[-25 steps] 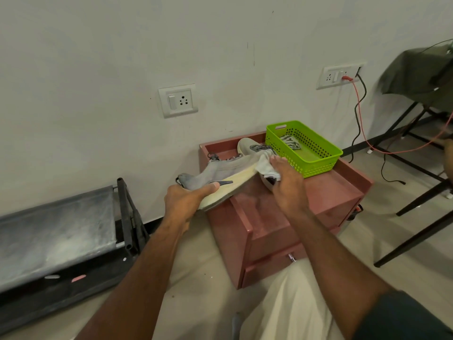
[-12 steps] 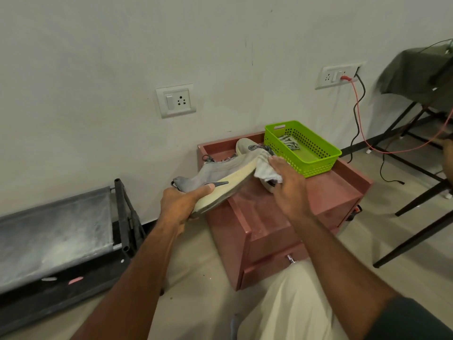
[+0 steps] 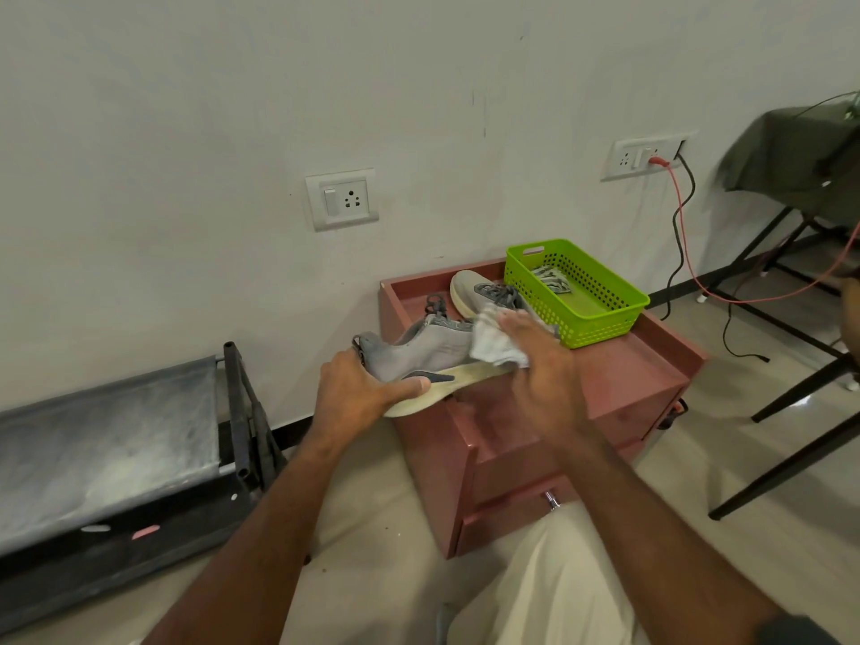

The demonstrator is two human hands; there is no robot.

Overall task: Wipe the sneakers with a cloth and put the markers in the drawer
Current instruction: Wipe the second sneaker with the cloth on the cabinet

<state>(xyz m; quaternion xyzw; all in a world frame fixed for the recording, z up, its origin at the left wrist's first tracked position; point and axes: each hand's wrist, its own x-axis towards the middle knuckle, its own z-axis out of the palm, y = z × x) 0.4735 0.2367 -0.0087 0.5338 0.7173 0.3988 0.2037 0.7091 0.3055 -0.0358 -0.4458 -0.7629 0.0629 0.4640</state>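
My left hand (image 3: 358, 388) grips the heel of a grey sneaker (image 3: 426, 351) with a pale sole, held on its side over the left edge of a red-brown drawer cabinet (image 3: 619, 388). My right hand (image 3: 535, 351) holds a white cloth (image 3: 493, 342) against the sneaker's front part. A second grey sneaker (image 3: 474, 290) lies on the cabinet top behind, partly hidden by my right hand. A green plastic basket (image 3: 605, 314) at the cabinet's back right holds several grey objects (image 3: 551, 279), too small to tell what they are. Both drawers (image 3: 512, 509) are closed.
A low black and grey rack (image 3: 116, 449) stands on the floor at the left. Black table legs (image 3: 800, 388) and a dark cloth are at the right. Red and black cables (image 3: 688, 253) hang from a wall socket behind the cabinet. My light trouser leg (image 3: 558, 584) is below.
My right hand has slid the cloth along the sneaker toward its middle and toward me. The left hand keeps its grip on the heel.
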